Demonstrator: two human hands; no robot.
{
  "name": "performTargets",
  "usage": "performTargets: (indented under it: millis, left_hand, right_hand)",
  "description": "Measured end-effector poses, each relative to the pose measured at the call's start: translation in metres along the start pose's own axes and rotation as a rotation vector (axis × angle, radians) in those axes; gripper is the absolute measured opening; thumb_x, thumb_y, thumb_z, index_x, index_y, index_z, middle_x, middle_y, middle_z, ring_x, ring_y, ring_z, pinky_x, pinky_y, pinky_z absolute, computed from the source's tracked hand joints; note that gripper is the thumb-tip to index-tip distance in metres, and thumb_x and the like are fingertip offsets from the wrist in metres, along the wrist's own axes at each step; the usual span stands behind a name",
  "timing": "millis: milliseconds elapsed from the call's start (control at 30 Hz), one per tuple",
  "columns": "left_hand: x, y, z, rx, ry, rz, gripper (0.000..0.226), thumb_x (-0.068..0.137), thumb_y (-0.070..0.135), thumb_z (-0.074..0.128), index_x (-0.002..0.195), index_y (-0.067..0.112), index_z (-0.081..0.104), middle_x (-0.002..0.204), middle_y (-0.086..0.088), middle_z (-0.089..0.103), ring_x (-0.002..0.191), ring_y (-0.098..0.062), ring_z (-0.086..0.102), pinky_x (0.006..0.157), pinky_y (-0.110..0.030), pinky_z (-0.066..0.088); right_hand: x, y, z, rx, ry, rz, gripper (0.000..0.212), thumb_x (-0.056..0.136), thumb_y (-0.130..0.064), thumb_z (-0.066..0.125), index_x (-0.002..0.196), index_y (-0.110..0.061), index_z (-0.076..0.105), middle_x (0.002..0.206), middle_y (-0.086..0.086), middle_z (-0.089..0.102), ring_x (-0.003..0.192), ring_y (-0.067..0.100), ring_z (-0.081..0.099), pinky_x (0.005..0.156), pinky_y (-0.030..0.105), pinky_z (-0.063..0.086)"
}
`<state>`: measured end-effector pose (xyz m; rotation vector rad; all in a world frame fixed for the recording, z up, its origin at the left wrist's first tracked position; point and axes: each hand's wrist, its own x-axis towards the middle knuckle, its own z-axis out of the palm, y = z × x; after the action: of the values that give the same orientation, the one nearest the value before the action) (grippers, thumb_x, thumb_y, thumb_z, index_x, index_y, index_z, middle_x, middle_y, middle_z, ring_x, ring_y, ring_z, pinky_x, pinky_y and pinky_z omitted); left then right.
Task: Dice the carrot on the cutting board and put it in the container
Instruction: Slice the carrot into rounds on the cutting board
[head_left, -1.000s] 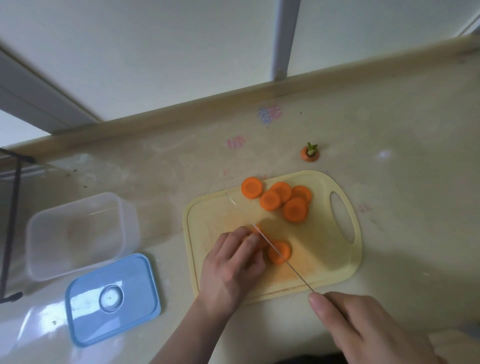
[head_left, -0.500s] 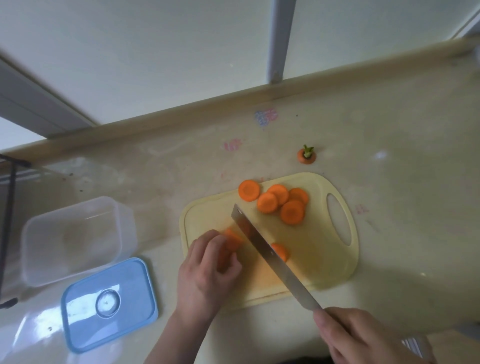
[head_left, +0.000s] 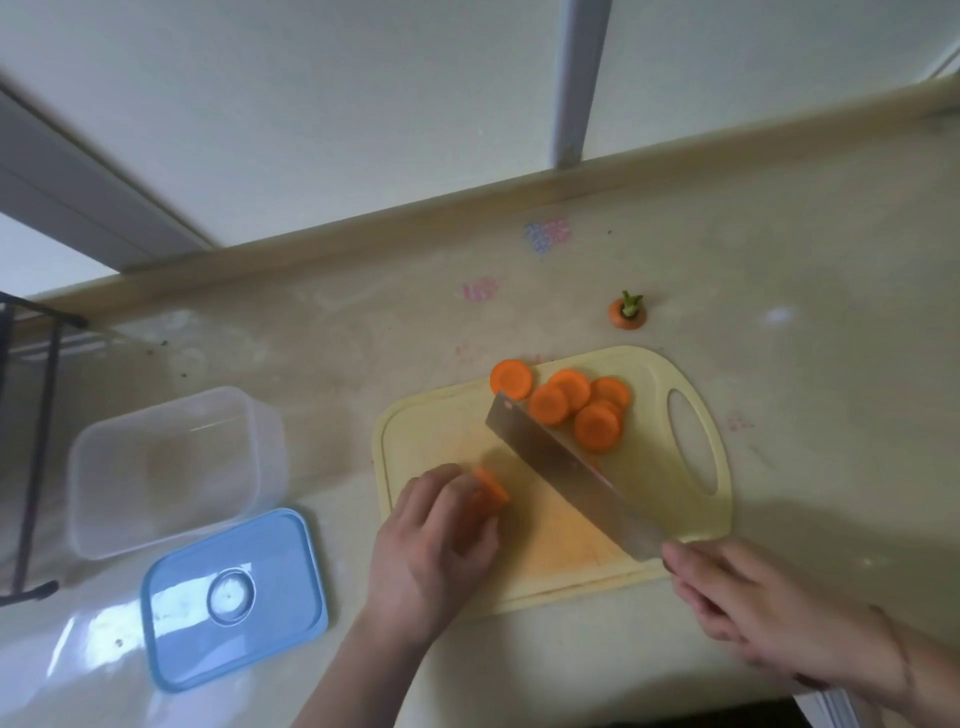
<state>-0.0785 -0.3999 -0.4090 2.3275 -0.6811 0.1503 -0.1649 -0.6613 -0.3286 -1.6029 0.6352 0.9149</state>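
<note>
A pale yellow cutting board (head_left: 431, 431) lies on the counter. Several round carrot slices (head_left: 566, 400) are grouped at its far side. My left hand (head_left: 436, 545) grips the remaining carrot piece (head_left: 488, 493) at the board's near left. My right hand (head_left: 769, 618) grips the handle of a knife (head_left: 566, 467), whose wide blade lies tilted across the board's middle, its tip close to the slices. A clear plastic container (head_left: 171, 467) stands open and empty to the left of the board.
The container's blue lid (head_left: 234, 597) lies flat in front of it. A cut carrot top (head_left: 628, 312) with green stub sits on the counter beyond the board. A dark wire rack (head_left: 31, 441) stands at the far left. A wall ledge runs behind.
My left hand has drawn the carrot piece left, away from the blade. The knife has turned from its edge to show its flat side and swept toward the slices, covering the last-cut slice.
</note>
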Motion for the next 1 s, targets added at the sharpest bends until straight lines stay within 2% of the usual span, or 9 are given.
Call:
performTargets:
  millis: [100,333,600,667,733,800,867,900,1000]
  left_hand:
    - [0.004,0.012,0.014,0.019,-0.009,0.051,0.042,0.075,0.017,0.081,0.111,0.021,0.059,0.111,0.003,0.060,0.093,-0.022,0.063,0.077,-0.030,0.054]
    - [0.008,0.022,0.025,0.122,0.028,0.057,0.016,0.086,0.024,0.076,0.102,0.020,0.077,0.108,0.005,0.071,0.084,-0.020,0.066,0.068,-0.031,0.055]
    - [0.005,0.019,0.020,0.074,0.036,0.104,0.008,0.091,0.021,0.073,0.096,0.019,0.078,0.104,0.008,0.072,0.081,-0.018,0.065,0.072,-0.026,0.054]
    - [0.006,0.019,0.020,0.065,0.039,0.100,0.008,0.091,0.021,0.072,0.096,0.018,0.078,0.104,0.008,0.072,0.081,-0.017,0.065,0.074,-0.024,0.053]
    - [0.005,0.019,0.021,0.060,0.036,0.101,0.009,0.090,0.019,0.074,0.097,0.017,0.079,0.106,0.007,0.072,0.082,-0.017,0.065,0.076,-0.023,0.053]
    - [0.005,0.019,0.022,0.052,0.033,0.096,0.012,0.087,0.016,0.078,0.099,0.015,0.078,0.109,0.006,0.072,0.084,-0.018,0.066,0.077,-0.024,0.053]
    - [0.005,0.019,0.023,0.041,0.037,0.080,0.016,0.085,0.015,0.080,0.101,0.014,0.078,0.110,0.005,0.073,0.084,-0.018,0.067,0.079,-0.024,0.053]
    - [0.005,0.019,0.024,0.037,0.040,0.067,0.018,0.085,0.015,0.081,0.102,0.014,0.078,0.110,0.005,0.073,0.085,-0.018,0.067,0.079,-0.025,0.054]
    - [0.004,0.016,0.024,0.014,0.041,0.054,0.021,0.086,0.017,0.080,0.107,0.012,0.078,0.111,0.004,0.074,0.087,-0.018,0.070,0.078,-0.029,0.056]
  right_hand:
    - [0.006,-0.011,0.000,-0.058,0.016,-0.038,0.058,0.079,-0.073,0.039,0.067,-0.016,0.039,0.052,0.000,0.028,0.042,0.015,0.019,0.040,0.021,0.017]
    - [-0.015,-0.022,0.020,-0.347,0.182,-0.241,0.063,0.076,-0.074,0.033,0.070,-0.013,0.044,0.052,0.000,0.044,0.047,0.007,0.039,0.051,0.023,0.032]
    - [-0.043,-0.030,0.034,-0.422,0.221,-0.153,0.068,0.065,-0.080,0.016,0.076,-0.021,0.047,0.066,-0.012,0.056,0.067,0.003,0.051,0.065,0.018,0.040]
    - [-0.042,-0.028,0.034,-0.458,0.218,-0.123,0.073,0.070,-0.078,0.016,0.080,-0.016,0.054,0.075,-0.005,0.061,0.075,0.002,0.052,0.071,0.012,0.040]
    - [-0.044,-0.027,0.036,-0.507,0.263,-0.044,0.066,0.084,-0.071,0.020,0.098,-0.022,0.062,0.097,-0.002,0.066,0.081,0.004,0.050,0.075,0.001,0.035]
    - [-0.044,-0.031,0.042,-0.533,0.303,-0.032,0.067,0.081,-0.075,0.012,0.104,-0.035,0.060,0.107,-0.008,0.064,0.086,0.002,0.051,0.076,-0.003,0.032]
    - [-0.039,-0.032,0.046,-0.530,0.337,-0.101,0.081,0.068,-0.083,-0.002,0.100,-0.036,0.056,0.101,-0.014,0.062,0.098,-0.009,0.045,0.078,-0.002,0.033]
    - [-0.034,-0.031,0.046,-0.486,0.344,-0.137,0.080,0.069,-0.080,0.002,0.094,-0.028,0.057,0.092,-0.012,0.063,0.097,-0.011,0.043,0.076,0.000,0.035]
    - [-0.007,-0.024,0.043,-0.338,0.271,-0.227,0.066,0.076,-0.073,0.019,0.065,-0.015,0.048,0.057,-0.007,0.054,0.060,0.009,0.048,0.062,0.018,0.039]
